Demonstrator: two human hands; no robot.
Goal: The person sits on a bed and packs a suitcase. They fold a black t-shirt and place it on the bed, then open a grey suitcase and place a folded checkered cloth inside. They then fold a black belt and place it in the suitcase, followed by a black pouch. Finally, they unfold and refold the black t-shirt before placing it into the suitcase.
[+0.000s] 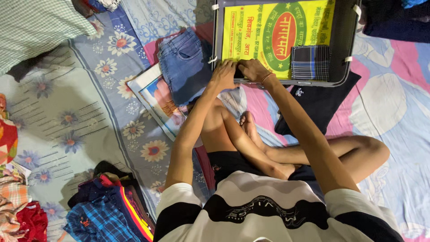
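1. The open grey suitcase (342, 40) lies on the bed, straight ahead of the seated person's crossed legs; every place below is told from it.
2. The left hand (224, 74) rests on the suitcase's near rim, towards its left corner, fingers curled down over the edge.
3. The right hand (253, 69) sits just beside the left on the same rim, the two touching; a small dark thing (238, 72) shows between them, but whether the fingers grip it cannot be told.
4. Inside the suitcase a yellow printed bag (260, 31) lies flat over the bottom, and a folded dark checked cloth (310, 62) lies on it at the near right.
5. Folded blue jeans (183, 65) lie just left of the suitcase, on top of a printed paper sheet (154, 101).
6. A dark garment (320, 105) lies against the suitcase's near right corner.
7. A pile of folded shirts (105, 208) sits well away from the suitcase, near the person's left side.
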